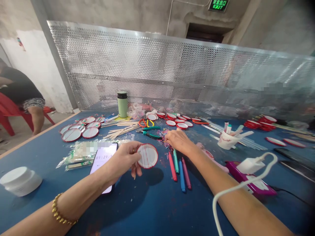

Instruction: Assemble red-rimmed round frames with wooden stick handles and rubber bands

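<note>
Left hand: I see the left hand [124, 160] closed on a round white disc with a red rim [147, 156]. The thumb and fingers pinch its left edge.
Disc position: it is held just above the blue table top [152, 209], near the middle, between the black phone with a lit screen [103, 160] and the coloured markers [180, 170]. Its white face turns toward the camera.
Right hand: the right hand [178, 140] is palm down, further out than the disc, with its fingertips on a small heap of thin coloured bands [162, 134]. I cannot tell if it pinches any of them.
Wrist: a gold bead bracelet [60, 213] sits on the left wrist.
Markers: red, green, blue and pink, side by side beneath the right hand.
Phone: flat on the table, partly covered by the left hand.
Further out: green-handled pliers [150, 131], flat wooden sticks [120, 127], a pale green bottle with a black cap [122, 104].
More discs: one group at the left [78, 131], one behind the right hand [177, 122].
Right side: a white paper cup with pens [226, 140]; a white charger with cable [248, 165] on a purple flat case [261, 188].
Near left edge: a white round jar [21, 180].
Other person: seated on a red plastic chair [10, 111], away from the table.
</note>
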A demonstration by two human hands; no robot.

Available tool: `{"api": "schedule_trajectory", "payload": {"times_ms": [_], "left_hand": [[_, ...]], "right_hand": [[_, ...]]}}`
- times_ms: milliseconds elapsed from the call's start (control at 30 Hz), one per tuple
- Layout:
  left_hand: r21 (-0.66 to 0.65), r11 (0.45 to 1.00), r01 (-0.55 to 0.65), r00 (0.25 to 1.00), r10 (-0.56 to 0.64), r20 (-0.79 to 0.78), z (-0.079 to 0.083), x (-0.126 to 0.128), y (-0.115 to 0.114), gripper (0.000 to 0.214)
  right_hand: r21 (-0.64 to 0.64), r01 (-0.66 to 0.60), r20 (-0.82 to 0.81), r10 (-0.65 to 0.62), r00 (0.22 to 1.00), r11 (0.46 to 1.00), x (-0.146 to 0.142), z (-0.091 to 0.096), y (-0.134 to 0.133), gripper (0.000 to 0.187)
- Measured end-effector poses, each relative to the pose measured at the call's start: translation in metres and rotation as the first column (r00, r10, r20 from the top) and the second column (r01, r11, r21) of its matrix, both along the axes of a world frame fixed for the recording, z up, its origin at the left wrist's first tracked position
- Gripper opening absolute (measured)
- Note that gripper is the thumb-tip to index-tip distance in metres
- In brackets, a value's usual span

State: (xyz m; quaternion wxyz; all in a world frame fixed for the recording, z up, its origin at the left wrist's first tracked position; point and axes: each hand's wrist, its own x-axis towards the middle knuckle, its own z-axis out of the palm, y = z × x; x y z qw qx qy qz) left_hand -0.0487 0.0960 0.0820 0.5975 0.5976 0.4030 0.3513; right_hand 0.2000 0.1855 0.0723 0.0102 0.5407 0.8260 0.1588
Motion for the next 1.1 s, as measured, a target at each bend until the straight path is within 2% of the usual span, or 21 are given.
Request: {"api": "schedule_trajectory", "payload": {"times_ms": [233, 433, 733, 833, 967, 1100], "left_hand": [[-0.007, 1.000, 0.002, 1.000, -0.002, 0.006, 0.001, 0.001, -0.001, 0.033], [0.001, 1.000, 0.012, 0.999, -0.012, -0.034, 0.000, 0.001, 0.000, 0.029], [0.010, 0.999, 0.035, 0.999, -0.034, -0.041, 0.001, 0.001, -0.002, 0.032], [0.015, 0.999, 0.041, 0.998, -0.040, -0.042, -0.001, 0.001, -0.001, 0.035], [0.014, 1.000, 0.025, 0.999, -0.024, -0.034, -0.003, 0.001, 0.001, 0.039], [0.036, 0.999, 0.022, 0.999, -0.020, -0.040, -0.004, -0.002, 0.003, 0.038]], "right_hand": [[0.053, 0.034, -0.198, -0.022, 0.980, 0.998, 0.012, 0.006, 0.003, 0.017], [0.010, 0.059, -0.405, -0.050, 0.913, 0.998, 0.020, 0.002, 0.009, 0.013], [0.012, 0.085, -0.532, -0.065, 0.844, 0.996, 0.028, -0.001, 0.016, 0.025], [0.019, 0.081, -0.572, -0.055, 0.818, 0.997, 0.028, 0.002, 0.016, 0.023], [-0.001, 0.044, -0.658, -0.034, 0.752, 0.999, 0.018, 0.011, 0.008, 0.017], [-0.078, -0.077, -0.769, -0.011, 0.639, 0.994, -0.005, 0.021, -0.017, 0.021]]}}
